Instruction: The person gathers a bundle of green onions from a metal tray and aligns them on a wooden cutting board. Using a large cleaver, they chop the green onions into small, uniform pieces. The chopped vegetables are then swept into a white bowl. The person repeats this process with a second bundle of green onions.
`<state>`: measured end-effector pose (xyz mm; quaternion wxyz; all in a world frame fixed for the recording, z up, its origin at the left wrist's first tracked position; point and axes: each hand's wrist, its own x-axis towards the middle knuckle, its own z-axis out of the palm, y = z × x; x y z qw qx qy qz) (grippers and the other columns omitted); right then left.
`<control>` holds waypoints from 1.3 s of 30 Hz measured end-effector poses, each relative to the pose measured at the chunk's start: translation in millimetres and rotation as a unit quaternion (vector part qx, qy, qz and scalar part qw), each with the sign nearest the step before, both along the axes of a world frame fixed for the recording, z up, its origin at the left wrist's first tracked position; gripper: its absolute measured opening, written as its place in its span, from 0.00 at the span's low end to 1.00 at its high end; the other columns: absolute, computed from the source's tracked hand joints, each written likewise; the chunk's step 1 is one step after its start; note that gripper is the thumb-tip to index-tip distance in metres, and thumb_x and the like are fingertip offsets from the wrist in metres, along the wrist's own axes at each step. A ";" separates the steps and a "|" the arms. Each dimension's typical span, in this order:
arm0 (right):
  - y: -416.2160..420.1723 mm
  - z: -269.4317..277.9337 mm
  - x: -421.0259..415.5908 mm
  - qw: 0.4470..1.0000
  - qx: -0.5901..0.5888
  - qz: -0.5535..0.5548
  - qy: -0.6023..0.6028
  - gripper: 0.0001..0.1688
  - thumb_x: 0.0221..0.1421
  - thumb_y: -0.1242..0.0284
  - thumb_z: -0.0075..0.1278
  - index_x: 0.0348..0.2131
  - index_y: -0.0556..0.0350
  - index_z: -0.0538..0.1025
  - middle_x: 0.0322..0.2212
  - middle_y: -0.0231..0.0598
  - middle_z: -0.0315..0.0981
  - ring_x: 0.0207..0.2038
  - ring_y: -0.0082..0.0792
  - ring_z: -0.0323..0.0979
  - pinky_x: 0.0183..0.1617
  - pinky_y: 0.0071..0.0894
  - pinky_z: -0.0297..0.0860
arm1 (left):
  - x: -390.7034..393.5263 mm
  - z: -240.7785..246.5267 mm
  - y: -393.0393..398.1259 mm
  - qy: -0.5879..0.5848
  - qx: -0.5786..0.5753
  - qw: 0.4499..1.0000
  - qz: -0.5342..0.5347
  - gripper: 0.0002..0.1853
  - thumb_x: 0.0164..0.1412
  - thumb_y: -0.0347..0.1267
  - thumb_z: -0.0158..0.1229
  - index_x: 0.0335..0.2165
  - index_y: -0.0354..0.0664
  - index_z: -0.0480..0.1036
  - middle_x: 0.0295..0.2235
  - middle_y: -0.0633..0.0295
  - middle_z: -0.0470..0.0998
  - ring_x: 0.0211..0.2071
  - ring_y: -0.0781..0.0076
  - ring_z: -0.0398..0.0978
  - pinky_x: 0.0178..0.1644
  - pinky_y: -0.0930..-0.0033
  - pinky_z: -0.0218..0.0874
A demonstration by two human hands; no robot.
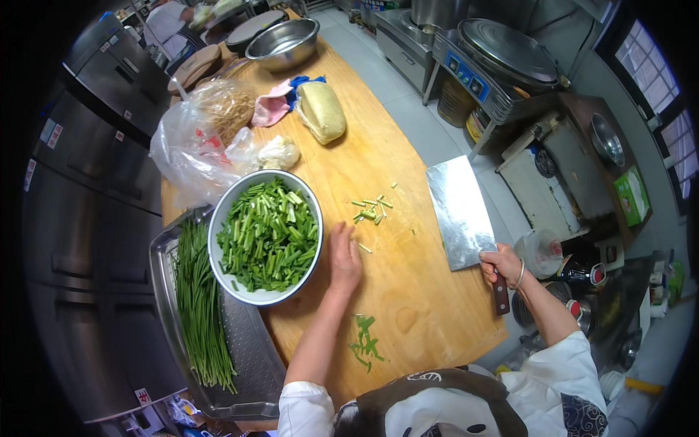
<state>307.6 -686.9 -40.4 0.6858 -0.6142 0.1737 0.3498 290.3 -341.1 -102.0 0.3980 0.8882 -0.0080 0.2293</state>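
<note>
My right hand [502, 266] grips the dark wooden handle of a cleaver [460, 213], its broad steel blade lying near the right edge of the wooden table [407, 273]. My left hand [344, 259] rests just right of a white bowl [210, 240] heaped with cut green chives [270, 237]; its fingers are near a small cut piece and hold nothing that shows. Short pale stem pieces [371, 210] lie between the hands, and some leaf scraps [365, 345] are nearer my body. Long uncut chives [202, 311] lie on a perforated metal tray [248, 349] to the left.
Behind the bowl are a clear plastic bag [183, 145], a wrapped block of dough [322, 112], a pink cloth [272, 104] and a steel bowl [284, 43]. Steel cabinets [98, 246] line the left. A round electric griddle [508, 52] stands right. A person [166, 24] is far left.
</note>
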 end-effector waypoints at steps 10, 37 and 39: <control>24.0 5.1 21.7 1.000 0.019 0.023 0.004 0.05 0.51 0.78 0.46 0.26 0.60 0.64 0.10 0.33 0.62 0.08 0.23 0.61 0.12 0.26 0.62 | 98.9 -13.6 -23.2 0.005 0.055 0.993 -0.103 0.27 0.45 0.36 0.61 0.46 0.45 0.68 0.54 0.51 0.60 0.56 0.46 0.53 0.58 0.52 0.45; 60.1 3.5 -49.2 0.920 -0.073 0.380 0.064 0.13 0.50 0.77 0.46 0.15 0.57 0.66 0.09 0.32 0.64 0.09 0.22 0.62 0.13 0.22 0.58 | -158.1 32.4 -1.8 0.142 0.062 0.943 -0.294 0.23 0.47 0.24 0.55 0.45 0.37 0.66 0.51 0.51 0.64 0.55 0.51 0.58 0.58 0.53 0.49; 58.1 2.5 -59.6 0.916 -0.067 0.391 0.063 0.13 0.50 0.76 0.46 0.15 0.57 0.66 0.09 0.32 0.64 0.09 0.22 0.62 0.13 0.22 0.58 | -171.6 32.3 8.3 0.112 0.065 0.972 -0.196 0.22 0.48 0.25 0.54 0.45 0.37 0.66 0.50 0.51 0.64 0.54 0.50 0.58 0.58 0.53 0.49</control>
